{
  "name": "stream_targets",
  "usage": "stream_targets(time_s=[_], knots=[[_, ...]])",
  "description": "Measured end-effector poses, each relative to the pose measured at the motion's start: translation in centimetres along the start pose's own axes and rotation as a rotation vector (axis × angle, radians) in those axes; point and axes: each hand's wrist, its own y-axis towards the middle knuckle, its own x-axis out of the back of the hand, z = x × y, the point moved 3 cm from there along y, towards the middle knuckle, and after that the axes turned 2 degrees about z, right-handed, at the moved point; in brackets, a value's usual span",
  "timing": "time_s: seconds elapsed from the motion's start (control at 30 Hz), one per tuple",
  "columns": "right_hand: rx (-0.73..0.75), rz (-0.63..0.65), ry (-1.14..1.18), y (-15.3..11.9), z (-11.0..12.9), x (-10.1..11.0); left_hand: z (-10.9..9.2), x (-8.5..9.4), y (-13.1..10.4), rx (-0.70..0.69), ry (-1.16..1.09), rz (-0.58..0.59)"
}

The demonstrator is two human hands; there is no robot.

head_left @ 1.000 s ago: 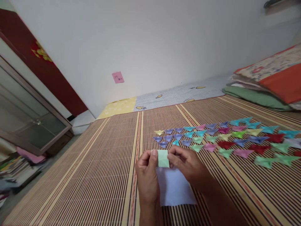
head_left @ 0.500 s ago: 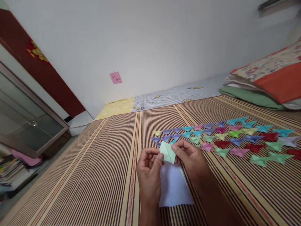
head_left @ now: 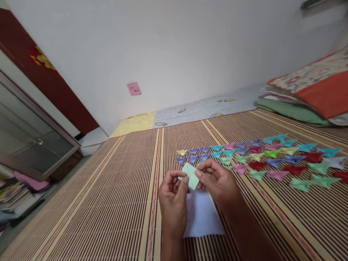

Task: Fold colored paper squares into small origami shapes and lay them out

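A small light green folded paper point(head_left: 191, 176), diamond-shaped with a crease down its middle, is held up between both hands. My left hand point(head_left: 174, 192) pinches its left edge between thumb and fingers. On the right edge, my right hand point(head_left: 217, 181) grips it with thumb and forefinger; the other fingers curl behind. Beneath the hands a white sheet point(head_left: 203, 217) lies on the striped mat point(head_left: 130, 188). Rows of folded paper pieces in several colours, such as a red one point(head_left: 295, 170), spread over the mat to the right.
Folded bedding point(head_left: 318, 94) is stacked at the back right, by the white wall point(head_left: 190, 47). A pink note point(head_left: 134, 88) is stuck on the wall. At the left stand a glass-fronted cabinet point(head_left: 35, 134) and a pile of books point(head_left: 16, 199).
The green paper has turned a little and now stands more like an upright diamond. My right thumb and forefinger have shifted slightly left along with it.
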Motion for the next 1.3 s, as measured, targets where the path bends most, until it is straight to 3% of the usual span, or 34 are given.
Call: stream_targets(time_s=[0.27, 0.53, 0.87, 1.13, 1.3], knots=[[0.093, 0.147, -0.217, -0.3, 1.6, 0.8, 0.3, 0.8, 0.3, 0.016, -0.007, -0.028], [0.106, 0.153, -0.214, -0.2, 1.5, 1.5, -0.3, 1.3, 0.3, 0.022, 0.011, 0.114], [0.145, 0.170, -0.251, 0.0, 1.7, 1.7, -0.2, 1.4, 0.3, 0.077, -0.132, 0.221], [0.123, 0.183, -0.219, -0.1, 1.8, 1.0, 0.0, 1.8, 0.2, 0.060, -0.033, 0.105], [0.153, 0.123, -0.233, -0.1, 2.0, 0.5, -0.1, 1.4, 0.1, 0.039, -0.008, 0.088]])
